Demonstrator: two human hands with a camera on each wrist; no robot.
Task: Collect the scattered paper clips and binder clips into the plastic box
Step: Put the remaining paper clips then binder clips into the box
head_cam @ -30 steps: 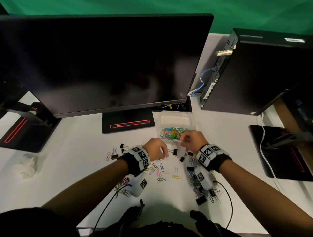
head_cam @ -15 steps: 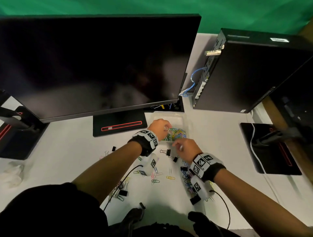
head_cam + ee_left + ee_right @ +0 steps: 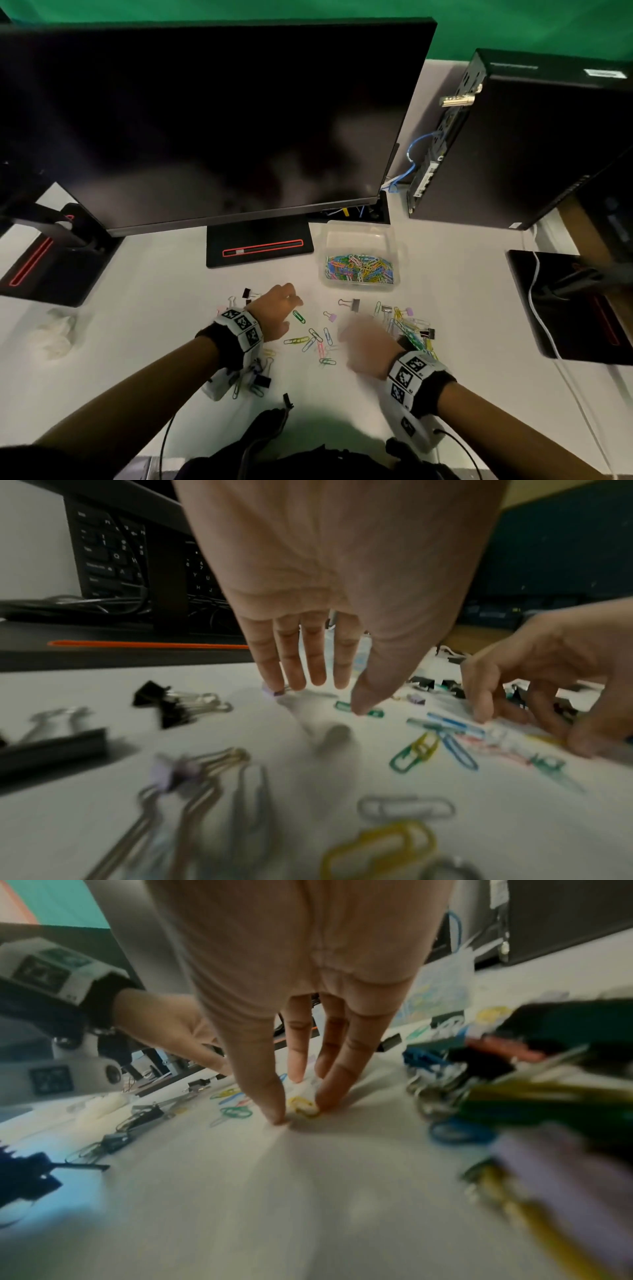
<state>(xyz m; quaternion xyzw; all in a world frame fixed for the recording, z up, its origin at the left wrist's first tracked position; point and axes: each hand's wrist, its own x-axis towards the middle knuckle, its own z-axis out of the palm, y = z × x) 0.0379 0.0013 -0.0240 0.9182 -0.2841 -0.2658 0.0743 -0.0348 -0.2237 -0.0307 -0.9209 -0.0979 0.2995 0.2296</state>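
Note:
The clear plastic box (image 3: 359, 226) stands right of the monitor foot and holds a heap of coloured paper clips (image 3: 359, 269). Loose paper clips and binder clips lie scattered in front of it. My left hand (image 3: 294, 305) hangs over the table with straight fingers, and its thumb tip touches a green paper clip (image 3: 359, 712). Black binder clips (image 3: 164, 704) lie to its left. My right hand (image 3: 301, 1110), blurred in the head view (image 3: 349, 337), pinches a yellow paper clip (image 3: 303, 1106) on the table between thumb and fingertips. A dense clip pile (image 3: 411, 334) lies at its right.
A large dark monitor (image 3: 205, 120) and its foot (image 3: 260, 246) stand behind the clips. A black computer tower (image 3: 534, 144) is at the back right. A crumpled tissue (image 3: 56, 332) lies far left. A black pad with a white cable (image 3: 575, 308) lies at the right.
My left hand has come back from the plastic box to the scattered clips. My right hand has moved nearer to me, down onto the clips in the middle.

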